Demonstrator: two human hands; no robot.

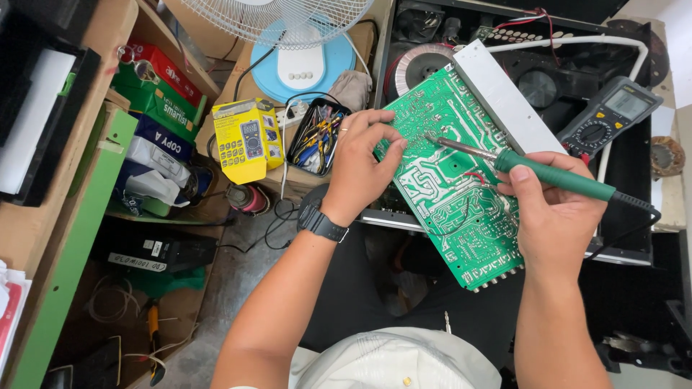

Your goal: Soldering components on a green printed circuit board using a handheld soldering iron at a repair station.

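One green circuit board [454, 194] is held tilted over an open black case [634, 180]. Its left edge is pinched by the left hand [360, 169]; one green-handled soldering iron [555, 176] is gripped by the right hand [551, 216], tip on the board. One meter [611, 115] lies right of the board, one yellow box [245, 140] and one tool tray [317, 137] left of it, where floor room is tight.

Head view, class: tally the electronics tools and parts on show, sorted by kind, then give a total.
Green circuit board, steadied by the left hand: 1
Soldering iron, held in the right hand: 1
Multimeter: 1
Yellow multimeter box: 1
Black tool tray: 1
Total: 5
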